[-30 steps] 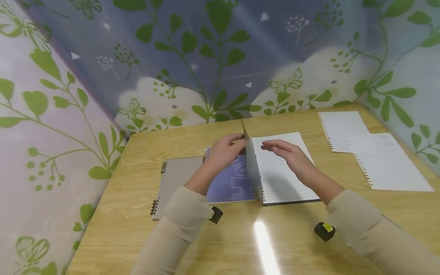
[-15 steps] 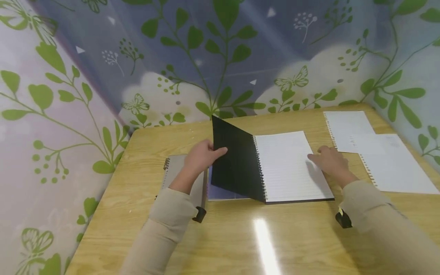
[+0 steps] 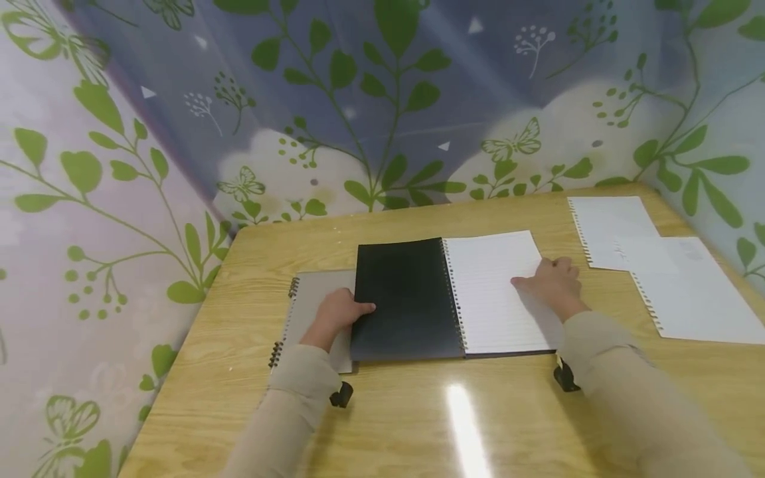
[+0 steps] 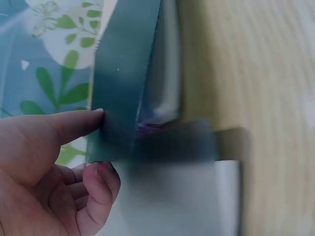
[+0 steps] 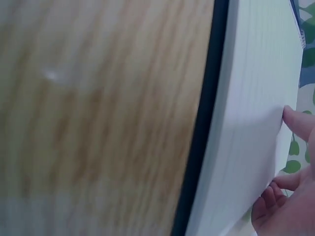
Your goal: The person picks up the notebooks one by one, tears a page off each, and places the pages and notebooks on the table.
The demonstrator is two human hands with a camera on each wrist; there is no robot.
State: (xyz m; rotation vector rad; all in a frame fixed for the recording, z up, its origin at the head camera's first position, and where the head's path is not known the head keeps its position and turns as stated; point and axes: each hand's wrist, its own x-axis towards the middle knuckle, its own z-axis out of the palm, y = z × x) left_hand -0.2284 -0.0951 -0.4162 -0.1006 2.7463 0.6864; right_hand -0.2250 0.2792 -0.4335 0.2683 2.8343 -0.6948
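Note:
A spiral notebook lies open, its black cover (image 3: 400, 299) turned to the left and a white lined page (image 3: 493, 292) facing up. At the cover's left edge, my left hand (image 3: 337, 312) pinches it, thumb on top and fingers curled beneath; the left wrist view shows this edge (image 4: 120, 73) raised slightly. My right hand (image 3: 552, 289) holds the right edge of the pages. In the right wrist view its thumb lies on the page surface (image 5: 256, 108) and the fingers curl by the edge. A grey spiral notebook (image 3: 323, 289) sits partly under the black cover.
Two torn-out sheets overlap at the right, a smaller one (image 3: 609, 222) and a larger one (image 3: 696, 299). The wooden table (image 3: 400, 418) meets leaf-patterned walls (image 3: 394, 133) at the back and sides.
My left hand has swung the cover from upright over to the left, hiding the purple-blue notebook beneath. My right hand has moved from above the page to its right edge.

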